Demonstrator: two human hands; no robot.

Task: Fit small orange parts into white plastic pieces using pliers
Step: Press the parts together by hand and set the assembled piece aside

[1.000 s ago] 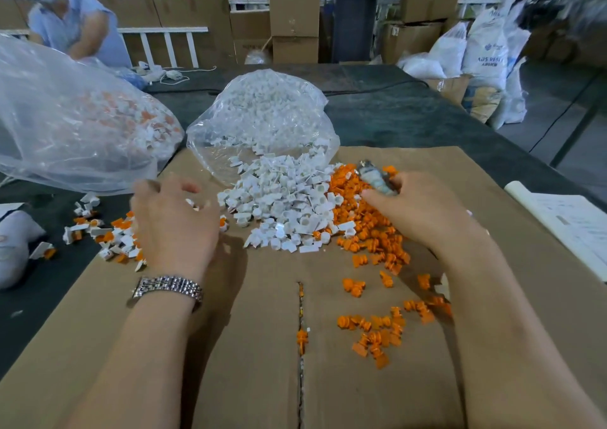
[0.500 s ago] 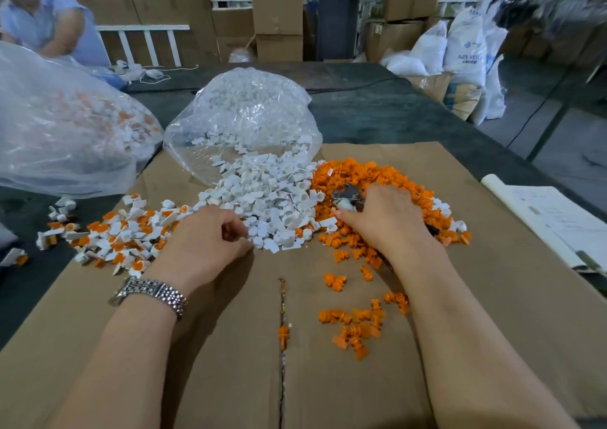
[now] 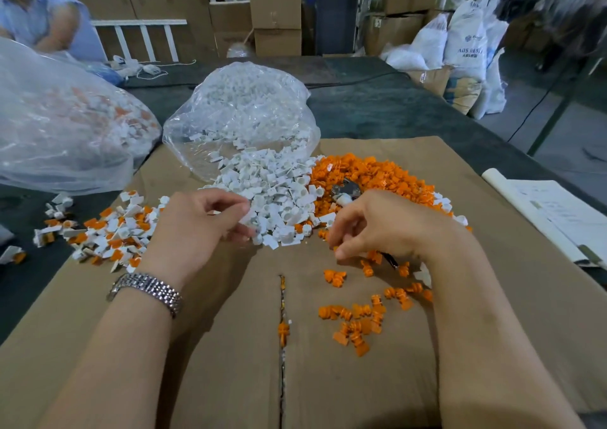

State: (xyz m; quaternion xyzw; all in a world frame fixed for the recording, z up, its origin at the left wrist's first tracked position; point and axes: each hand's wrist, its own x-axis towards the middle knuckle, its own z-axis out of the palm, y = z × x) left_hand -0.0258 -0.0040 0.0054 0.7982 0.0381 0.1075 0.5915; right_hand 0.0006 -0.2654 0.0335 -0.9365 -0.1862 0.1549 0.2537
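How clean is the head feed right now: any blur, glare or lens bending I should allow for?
Head view: the hands and the pile of small white plastic pieces are sharp; the far-right background is smeared; the clear plastic bag of white pieces shows mild glare; the wide lens bows the flat brown cardboard sheet edges; soft shadows lie under the left hand and right hand.

White pieces [image 3: 276, 198] lie left of the orange parts [image 3: 371, 174] on cardboard [image 3: 210, 379]. Behind them sits a bag [image 3: 241, 113]. Pliers [image 3: 345, 190] seem to rest among the parts.

left hand [image 3: 197, 228]: fingers curled, pinching | right hand [image 3: 377, 224]: curled grip, palm down
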